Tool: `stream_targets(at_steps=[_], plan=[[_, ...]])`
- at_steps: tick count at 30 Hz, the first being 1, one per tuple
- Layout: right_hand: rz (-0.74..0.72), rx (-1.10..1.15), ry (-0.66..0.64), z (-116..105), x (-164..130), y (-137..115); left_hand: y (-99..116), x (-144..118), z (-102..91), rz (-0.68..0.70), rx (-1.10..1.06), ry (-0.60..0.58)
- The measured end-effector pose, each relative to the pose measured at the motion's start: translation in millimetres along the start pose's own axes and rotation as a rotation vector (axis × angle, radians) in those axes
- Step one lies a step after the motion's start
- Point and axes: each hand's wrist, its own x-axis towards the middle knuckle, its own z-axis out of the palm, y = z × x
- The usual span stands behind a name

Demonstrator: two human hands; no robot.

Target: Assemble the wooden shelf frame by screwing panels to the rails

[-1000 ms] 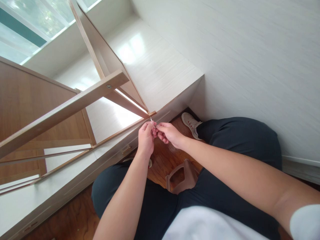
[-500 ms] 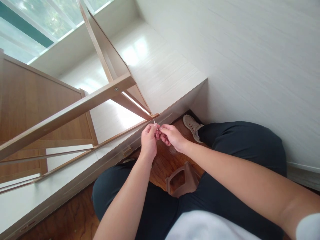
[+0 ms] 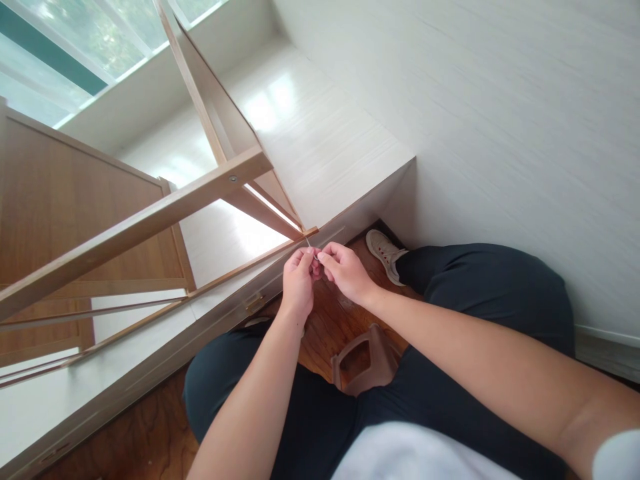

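A thin metal hex key (image 3: 309, 243) runs from the lower corner of a wooden frame (image 3: 200, 217) down into my fingers. My left hand (image 3: 299, 283) is closed, pinching the key's shaft between thumb and forefinger. On the key's lower end, close beside it, my right hand (image 3: 346, 272) is closed too, with thumb and forefinger together. Both hands mostly cover that end. The frame lies on a pale ledge (image 3: 325, 147), its corner at the ledge's front edge. A bolt head (image 3: 233, 179) shows in the frame's raised bar.
A wooden panel (image 3: 85, 193) is part of the furniture at the left. Below the ledge is a drawer front with a handle (image 3: 255, 303). A brown plastic stool (image 3: 370, 360) is between my legs on the wooden floor. A pale wall (image 3: 500, 133) rises at right.
My right hand's fingers have curled in and shifted slightly up against the key. My left hand and the wooden frame have stayed in place.
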Motion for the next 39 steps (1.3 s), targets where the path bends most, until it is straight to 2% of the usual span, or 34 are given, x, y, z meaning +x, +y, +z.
stream_targets(at_steps=[6, 12, 19, 25, 30, 39], plan=[[-0.122, -0.221, 0.008, -3.4, -3.5, -2.4, 4.6, 0.0, 1.0, -0.079, -0.093, -0.016], [-0.176, -0.427, 0.020, -6.4, -4.7, -9.0, 10.0, -0.3, 2.1, -0.135, -0.118, -0.031], [-0.165, -0.459, 0.036, -6.9, -3.0, -8.8, 8.0, 1.0, 1.1, -0.110, -0.100, -0.036], [-0.154, -0.389, 0.035, -5.4, -2.1, -5.6, 6.8, 1.1, 1.4, -0.087, -0.096, -0.007], [-0.101, -0.179, 0.007, -2.2, -1.1, 0.3, 7.0, 1.4, 0.6, -0.069, -0.072, 0.005], [0.216, 0.142, -0.177, -1.8, 7.9, 2.4, 2.3, 3.9, -2.4, -0.046, -0.027, 0.011]])
